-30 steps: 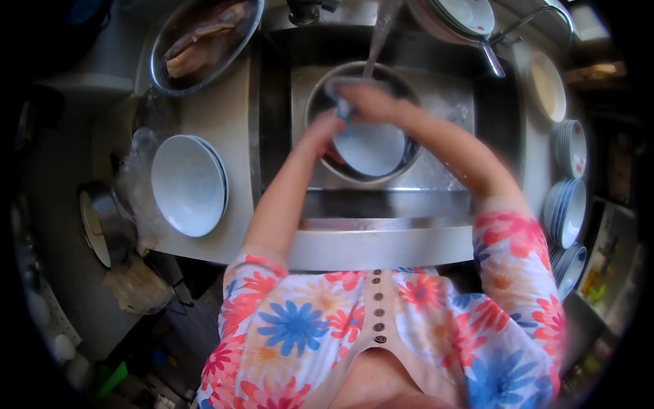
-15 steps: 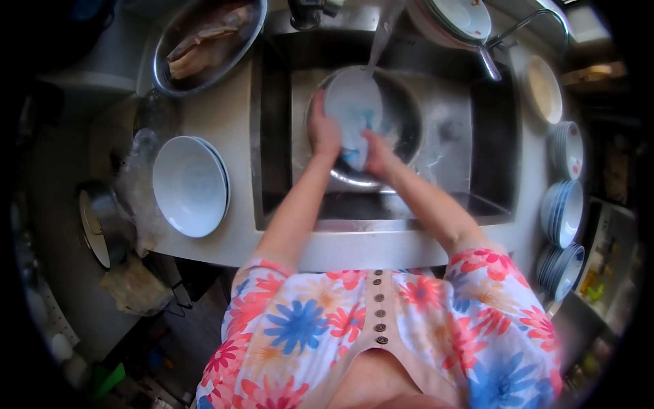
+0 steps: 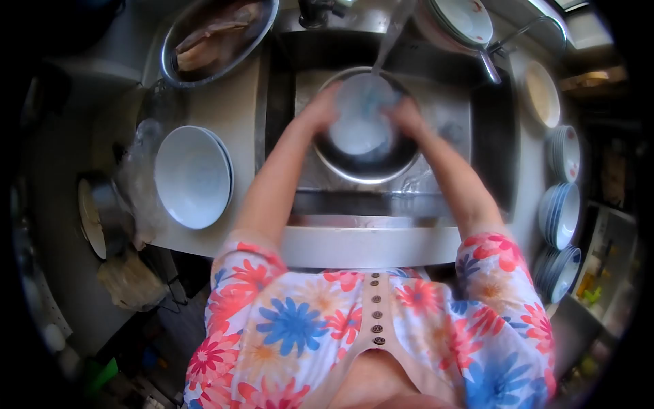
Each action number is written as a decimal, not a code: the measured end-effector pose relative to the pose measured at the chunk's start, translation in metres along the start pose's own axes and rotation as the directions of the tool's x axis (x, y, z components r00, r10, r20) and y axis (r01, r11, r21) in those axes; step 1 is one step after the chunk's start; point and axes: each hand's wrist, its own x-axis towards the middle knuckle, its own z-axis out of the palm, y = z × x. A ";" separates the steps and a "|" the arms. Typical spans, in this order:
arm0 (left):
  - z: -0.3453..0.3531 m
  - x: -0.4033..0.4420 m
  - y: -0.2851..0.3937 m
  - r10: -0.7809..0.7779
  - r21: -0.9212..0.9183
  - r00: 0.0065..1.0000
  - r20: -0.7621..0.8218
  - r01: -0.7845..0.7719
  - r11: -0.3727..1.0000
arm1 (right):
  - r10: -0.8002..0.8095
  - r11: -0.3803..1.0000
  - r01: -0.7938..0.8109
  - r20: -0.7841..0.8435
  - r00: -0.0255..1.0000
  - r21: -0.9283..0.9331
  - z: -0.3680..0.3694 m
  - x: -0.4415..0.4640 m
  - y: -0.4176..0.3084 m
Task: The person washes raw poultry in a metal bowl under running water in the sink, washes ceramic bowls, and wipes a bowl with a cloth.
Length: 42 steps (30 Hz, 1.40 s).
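Observation:
A white bowl point(image 3: 361, 126), smeared by motion, is held over a round metal basin point(image 3: 368, 178) in the sink. My left hand point(image 3: 324, 109) grips its left rim. On the opposite side my right hand point(image 3: 407, 116) is closed on the right rim, its fingers blurred. A bluish-green patch shows on the bowl; whether it is a cloth or a pattern I cannot tell. A stream of water point(image 3: 392, 41) falls from above onto the bowl's far edge.
White bowls point(image 3: 193, 177) are stacked on the left counter. A metal dish with raw meat point(image 3: 218, 34) stands at the back left. Plates point(image 3: 464, 19) sit at the back right near a handle. Several stacks of bowls point(image 3: 561, 215) line the right edge, behind them a beige round dish point(image 3: 543, 94).
The bowl has turned from a steep tilt to a rounder view, with both hands shifted to its sides. My right hand has moved up from the bowl's lower edge to its right rim.

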 end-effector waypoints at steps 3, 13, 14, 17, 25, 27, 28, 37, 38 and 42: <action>-0.006 0.002 0.023 -0.065 0.122 0.994 0.093 0.053 0.991 | -0.164 0.958 0.176 0.073 0.984 -0.224 -0.003 0.016 0.002; 0.083 -0.017 -0.023 -0.277 -0.614 0.842 -0.463 -0.080 0.785 | 0.472 0.474 -0.180 -0.076 0.878 0.862 0.051 -0.020 0.028; 0.089 -0.016 -0.021 -0.258 -0.549 0.818 -0.514 -0.082 0.832 | 0.476 0.406 -0.145 -0.073 0.876 0.902 0.068 -0.008 0.056; 0.080 -0.018 -0.023 -0.156 -0.364 0.861 -0.483 -0.035 0.931 | 0.442 0.213 -0.313 0.195 0.876 0.925 0.066 -0.007 0.066; 0.033 -0.042 0.001 0.047 0.160 0.941 -0.336 0.008 0.987 | -0.049 0.981 0.052 0.025 0.999 -0.186 -0.007 0.012 0.029; 0.024 -0.046 0.012 0.155 0.315 0.936 -0.316 -0.051 0.948 | -0.156 0.888 0.194 0.124 0.980 -0.417 -0.019 0.008 0.017; 0.023 -0.053 0.018 0.257 0.401 0.905 -0.339 -0.108 0.910 | -0.183 0.825 0.240 0.160 0.970 -0.512 -0.024 0.005 0.011; -0.007 -0.107 0.058 0.737 0.798 0.668 -0.099 -0.389 0.460 | -0.140 0.707 0.236 0.196 0.971 -0.666 -0.064 -0.024 -0.024; -0.016 -0.115 0.063 0.791 0.803 0.606 -0.080 -0.432 0.411 | -0.199 0.737 0.272 0.186 0.962 -0.619 -0.072 -0.033 -0.020; -0.064 -0.163 0.088 0.824 0.756 0.535 -0.187 -0.457 0.469 | -0.357 0.803 0.191 -0.200 0.912 -0.565 -0.126 -0.104 -0.009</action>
